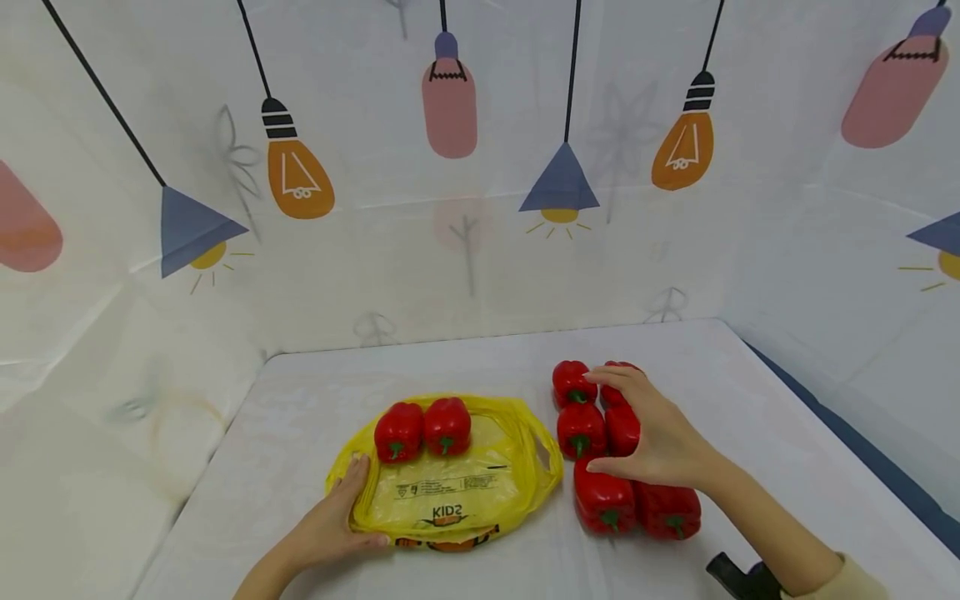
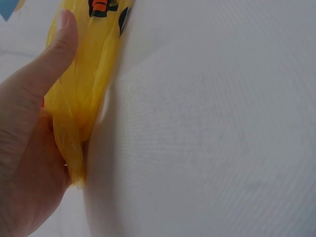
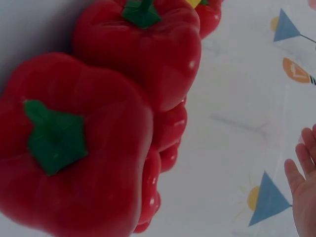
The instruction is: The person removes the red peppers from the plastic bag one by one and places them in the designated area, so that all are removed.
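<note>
A yellow plastic bag with dark printing lies spread on the table, and two red bell peppers sit side by side at its back left. My left hand holds the bag's left edge; in the left wrist view the yellow plastic runs between thumb and fingers. Over a group of red bell peppers to the right of the bag, my right hand is spread, thumb and fingers wide apart, partly hiding the rear ones. The right wrist view shows a near pepper with a green stem beside the hand.
The white-covered table meets a hanging sheet printed with lamps and bulbs at the back and sides. A black object shows by the right forearm at the front.
</note>
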A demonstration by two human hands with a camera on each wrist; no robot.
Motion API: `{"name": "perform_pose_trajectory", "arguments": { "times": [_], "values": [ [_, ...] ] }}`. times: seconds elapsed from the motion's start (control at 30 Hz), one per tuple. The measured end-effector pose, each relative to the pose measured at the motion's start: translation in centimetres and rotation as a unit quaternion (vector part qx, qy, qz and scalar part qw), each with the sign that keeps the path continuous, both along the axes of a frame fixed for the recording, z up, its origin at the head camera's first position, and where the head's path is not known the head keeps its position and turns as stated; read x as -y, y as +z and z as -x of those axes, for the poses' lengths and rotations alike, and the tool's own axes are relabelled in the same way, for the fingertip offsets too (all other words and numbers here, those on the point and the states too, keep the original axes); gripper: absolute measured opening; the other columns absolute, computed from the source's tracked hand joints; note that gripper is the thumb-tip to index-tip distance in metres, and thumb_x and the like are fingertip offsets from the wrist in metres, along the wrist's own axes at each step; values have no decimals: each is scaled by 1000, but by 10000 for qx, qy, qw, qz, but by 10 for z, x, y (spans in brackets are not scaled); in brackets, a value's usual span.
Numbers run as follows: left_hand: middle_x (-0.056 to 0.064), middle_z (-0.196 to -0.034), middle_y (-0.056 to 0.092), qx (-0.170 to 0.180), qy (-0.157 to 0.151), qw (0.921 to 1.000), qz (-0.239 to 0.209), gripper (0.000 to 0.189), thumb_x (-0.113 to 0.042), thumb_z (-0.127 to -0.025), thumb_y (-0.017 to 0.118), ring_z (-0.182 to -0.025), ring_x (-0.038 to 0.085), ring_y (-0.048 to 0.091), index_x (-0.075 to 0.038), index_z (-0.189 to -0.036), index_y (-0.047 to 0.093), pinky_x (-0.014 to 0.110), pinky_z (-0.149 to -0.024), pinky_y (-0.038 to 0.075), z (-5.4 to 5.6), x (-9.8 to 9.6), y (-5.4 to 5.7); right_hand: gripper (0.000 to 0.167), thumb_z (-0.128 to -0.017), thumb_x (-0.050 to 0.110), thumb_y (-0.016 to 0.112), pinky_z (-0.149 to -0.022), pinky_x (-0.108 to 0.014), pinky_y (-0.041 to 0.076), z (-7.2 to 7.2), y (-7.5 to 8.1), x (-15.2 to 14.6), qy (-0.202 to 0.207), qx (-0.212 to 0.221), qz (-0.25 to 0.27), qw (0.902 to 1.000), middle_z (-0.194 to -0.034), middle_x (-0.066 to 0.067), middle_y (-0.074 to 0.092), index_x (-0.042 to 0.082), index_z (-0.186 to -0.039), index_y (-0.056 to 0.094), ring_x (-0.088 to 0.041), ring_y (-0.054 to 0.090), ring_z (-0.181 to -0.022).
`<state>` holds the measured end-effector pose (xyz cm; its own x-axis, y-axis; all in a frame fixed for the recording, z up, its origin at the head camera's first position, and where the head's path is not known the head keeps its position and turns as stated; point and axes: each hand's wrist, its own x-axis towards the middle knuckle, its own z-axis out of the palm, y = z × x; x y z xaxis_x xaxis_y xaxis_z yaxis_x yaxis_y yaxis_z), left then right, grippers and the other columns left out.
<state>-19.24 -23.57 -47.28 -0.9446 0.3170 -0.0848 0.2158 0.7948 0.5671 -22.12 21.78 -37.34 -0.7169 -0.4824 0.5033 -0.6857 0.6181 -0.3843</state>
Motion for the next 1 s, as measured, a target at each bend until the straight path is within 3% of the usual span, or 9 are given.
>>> {"name": "perform_pose_trajectory", "arguments": {
  "times": [0.2,0.53,1.0],
  "values": [
    [26,-155,11,57,28,10000,-35,122,-58,-68,78,-143,39,11,7,-150,15,53,-112,16,-1,0,1,97,-61,41,91,-86,-43,54,4,2,10,135,30,65,9999,-141,2,44,16,-140,41,-15,42,-126],
    [27,-154,11,100,20,9999,-99,121,-53,-69,81,-143,41,11,8,-150,15,55,-111,15,-2,2,2,96,-62,37,91,-89,-43,53,15,8,30,582,-171,140,9981,-140,0,44,13,-140,41,-16,44,-125],
    [27,-154,12,120,49,9998,-134,122,-56,-69,79,-143,40,12,7,-150,14,53,-112,15,0,-1,0,88,-70,47,83,-94,-41,49,32,9,76,1156,-112,207,9930,-138,1,46,10,-139,43,-16,47,-121]
  ]
}}
